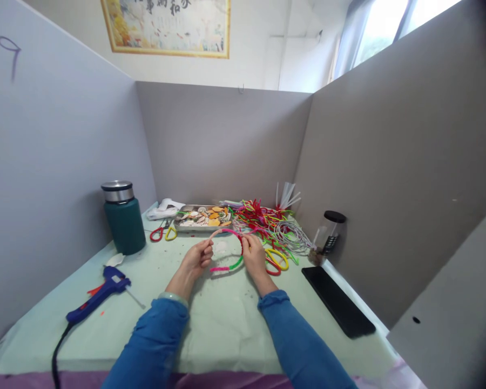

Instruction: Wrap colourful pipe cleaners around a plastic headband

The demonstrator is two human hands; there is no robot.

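Between my hands, just above the table, is a headband wrapped in pipe cleaner (237, 263), curved like a C with pink, red and green stretches. My left hand (197, 257) is closed, its thumb and finger pinching the pale pink end at the upper left. At the right side of the curve, my right hand (253, 254) grips the band near its red part. A pink pipe cleaner strand (249, 232) sticks out by the right fingertips. Its exact join with the band is hidden by my fingers. Red-and-yellow scissors (277, 260) lie right beside my right hand.
A metal tray (202, 229) of small decorations stands at the back, beside a pile of pipe cleaners (263, 216). On the left are a teal flask (124, 224), a blue glue gun (99, 294) and more scissors (157, 234). A black phone (338, 301) and clear jar (331, 235) lie right.
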